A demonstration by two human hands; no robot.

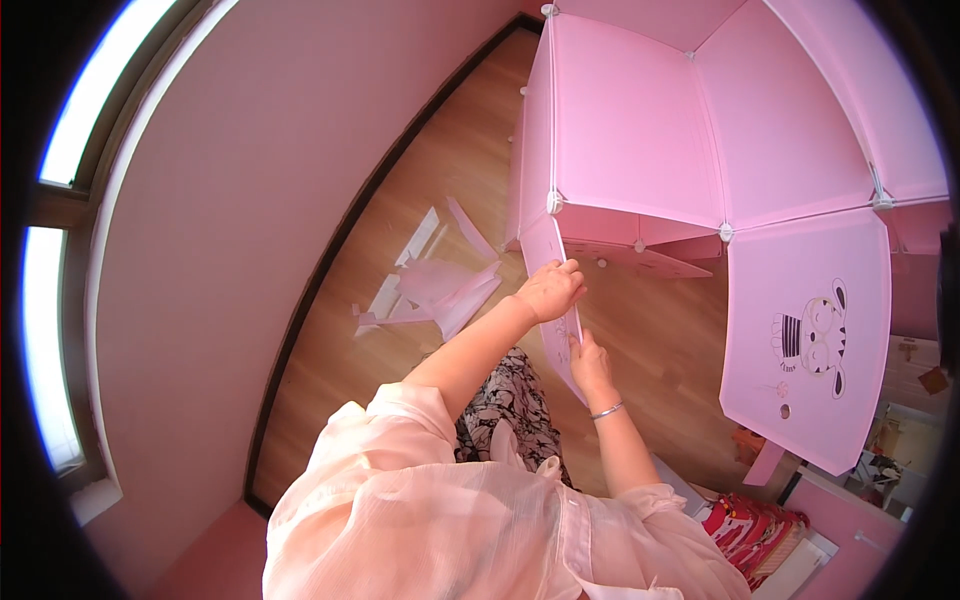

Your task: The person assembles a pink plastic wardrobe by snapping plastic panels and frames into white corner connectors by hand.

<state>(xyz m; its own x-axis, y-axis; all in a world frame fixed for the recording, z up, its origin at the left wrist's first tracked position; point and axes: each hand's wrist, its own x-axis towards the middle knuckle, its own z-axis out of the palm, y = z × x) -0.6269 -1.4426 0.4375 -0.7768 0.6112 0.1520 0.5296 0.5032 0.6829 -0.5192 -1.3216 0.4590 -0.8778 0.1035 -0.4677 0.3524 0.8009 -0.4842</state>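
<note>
A pink plastic panel door [543,243] hangs at the left front corner of the pink cube cabinet [635,125], seen nearly edge-on. My left hand [553,291] is closed on the panel's edge, fingers wrapped over it. Lower down, my right hand [592,362] pinches the same panel near its bottom end; a bracelet circles that wrist. Just above the panel sits a white corner connector [555,202]. To the right, another door panel [770,300], printed with a cartoon animal and pierced by a small hole, swings outward from the cabinet.
Crumpled pink sheets and scraps [440,285] lie on the wooden floor [345,410] at left. A pink wall [230,180] with a bright window [50,350] runs along the left side. Red patterned fabric [745,530] shows at lower right, near a cluttered shelf [895,460].
</note>
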